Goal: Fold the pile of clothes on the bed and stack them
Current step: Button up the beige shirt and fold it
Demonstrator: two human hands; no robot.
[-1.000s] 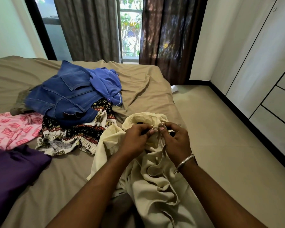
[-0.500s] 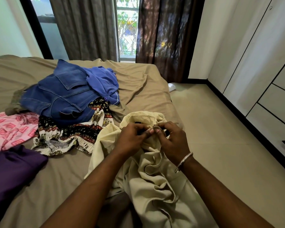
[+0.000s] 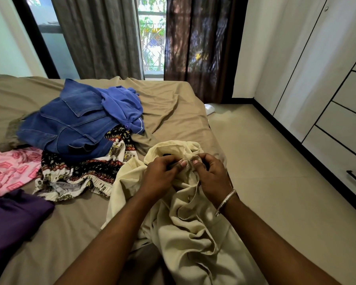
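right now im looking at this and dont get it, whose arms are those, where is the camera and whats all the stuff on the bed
There is no machine here. The arms belong to a person wearing one wide camera on the head, looking forward and down, so you see what they see.

Both hands work on a cream garment that hangs crumpled in front of them. The left hand and the right hand, with a metal bangle at its wrist, pinch its upper edge close together.

On the bed lies the unfolded pile: a denim jacket with a blue top on it, over a black and white patterned piece. Further left lie a pink patterned cloth and a purple garment.
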